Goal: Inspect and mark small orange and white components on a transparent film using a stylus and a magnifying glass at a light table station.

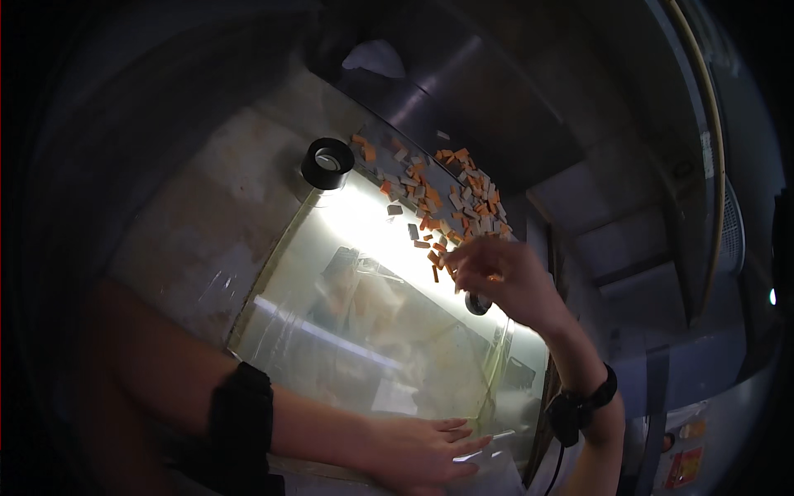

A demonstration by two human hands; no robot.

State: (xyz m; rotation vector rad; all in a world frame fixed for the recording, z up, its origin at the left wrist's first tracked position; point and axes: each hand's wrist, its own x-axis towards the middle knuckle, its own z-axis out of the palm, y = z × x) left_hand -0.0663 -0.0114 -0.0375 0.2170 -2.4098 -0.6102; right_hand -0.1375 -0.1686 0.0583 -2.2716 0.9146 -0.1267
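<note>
My left hand [422,450] lies palm down with fingers spread at the near edge of a shiny, see-through panel [364,331]. The panel's far side glows brightly. My right hand [504,277] hangs over the panel's far right part, its fingers curled together. A small orange glint shows between them, but what they hold, if anything, is hidden. Just beyond those fingers lies a loose heap of small orange and grey rectangular chips [471,198]; some have strayed onto the bright strip. Partly under my right hand is a small dark round thing [477,304].
A short black cylinder [327,164] with a hollow-looking top stands at the panel's far left corner. Behind the chips runs a dark metal surface [496,107]. A pale, stained tabletop [198,215] stretches left. A cable [558,467] hangs from my right wrist strap.
</note>
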